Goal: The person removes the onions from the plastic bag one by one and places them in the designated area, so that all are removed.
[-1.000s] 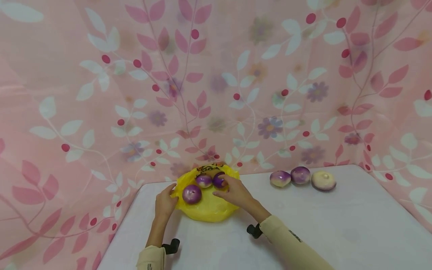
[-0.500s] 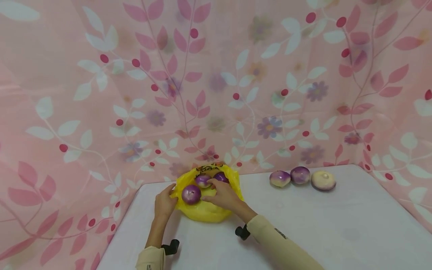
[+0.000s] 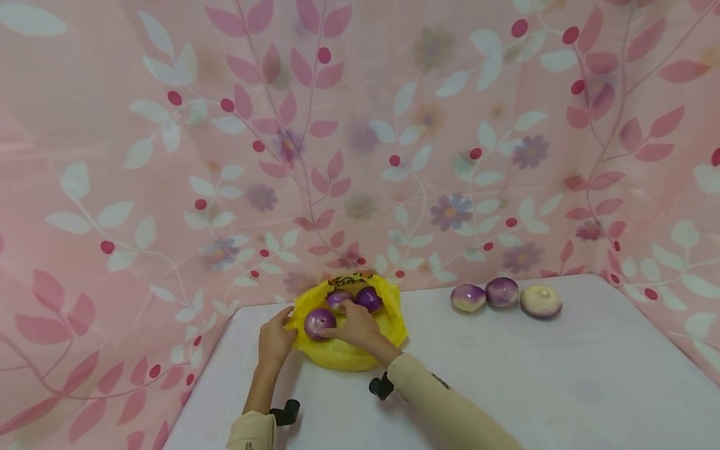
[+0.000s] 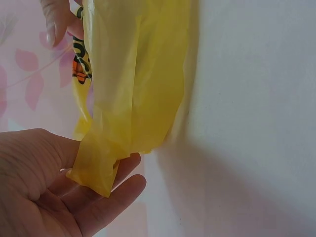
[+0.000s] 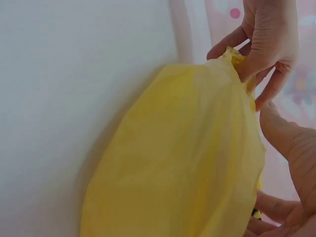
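Observation:
A yellow plastic bag [image 3: 345, 359] lies on the table with its mouth held up. Inside it sit 3 glossy purple turnip-like vegetables: the front-left turnip [image 3: 320, 324], a middle one [image 3: 339, 300] and a darker one [image 3: 369, 299] at the back right. My left hand [image 3: 276, 335] pinches the left side of the bag's rim between thumb and fingers, as the left wrist view confirms. My right hand [image 3: 357, 325] reaches over the bag's mouth, thumb and fingers spread apart. Its thumb overlaps the front-left turnip's edge, and its fingertips overlap the middle turnip.
On the back right of the white table [image 3: 506, 375] stand 3 more turnips in a row: a purple-and-white one [image 3: 468, 299], a purple one [image 3: 502, 292] and a mostly cream one [image 3: 540, 302]. A pink floral curtain [image 3: 360, 156] hangs close behind.
My right hand has moved left, from over the back-right turnip to beside the front-left one, uncovering the former. My left hand has stayed at the bag's rim.

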Demonstrator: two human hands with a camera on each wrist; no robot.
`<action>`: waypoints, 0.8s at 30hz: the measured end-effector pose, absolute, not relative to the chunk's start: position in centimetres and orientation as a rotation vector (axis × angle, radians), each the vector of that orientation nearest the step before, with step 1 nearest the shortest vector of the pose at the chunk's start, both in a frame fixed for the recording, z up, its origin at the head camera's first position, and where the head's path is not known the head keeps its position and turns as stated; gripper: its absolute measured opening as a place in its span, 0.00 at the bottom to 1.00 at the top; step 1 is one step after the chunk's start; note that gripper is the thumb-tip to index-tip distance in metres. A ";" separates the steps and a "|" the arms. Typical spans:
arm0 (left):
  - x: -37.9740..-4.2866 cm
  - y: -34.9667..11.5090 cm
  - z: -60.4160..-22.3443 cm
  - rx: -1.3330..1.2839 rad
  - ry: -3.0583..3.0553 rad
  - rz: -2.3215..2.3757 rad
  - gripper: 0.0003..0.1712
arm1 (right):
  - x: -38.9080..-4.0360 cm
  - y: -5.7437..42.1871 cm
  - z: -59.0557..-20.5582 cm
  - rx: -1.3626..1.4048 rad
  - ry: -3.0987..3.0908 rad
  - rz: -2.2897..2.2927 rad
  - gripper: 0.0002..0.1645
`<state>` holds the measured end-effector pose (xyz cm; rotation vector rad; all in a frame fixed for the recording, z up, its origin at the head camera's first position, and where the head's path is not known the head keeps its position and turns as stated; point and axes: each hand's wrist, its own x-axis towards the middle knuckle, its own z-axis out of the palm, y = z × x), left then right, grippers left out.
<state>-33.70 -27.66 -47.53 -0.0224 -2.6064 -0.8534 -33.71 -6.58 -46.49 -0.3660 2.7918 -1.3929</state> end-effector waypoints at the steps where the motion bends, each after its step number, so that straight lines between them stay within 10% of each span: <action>1: -33.7 -27.6 -47.5 -0.019 -2.609 -0.853 0.28 | -33.7 -6.8 -46.5 -0.349 2.790 -1.397 0.44; 24: -33.9 -27.6 -47.7 -0.028 -2.604 -0.875 0.28 | -34.4 -10.8 -47.3 0.076 2.737 -1.305 0.53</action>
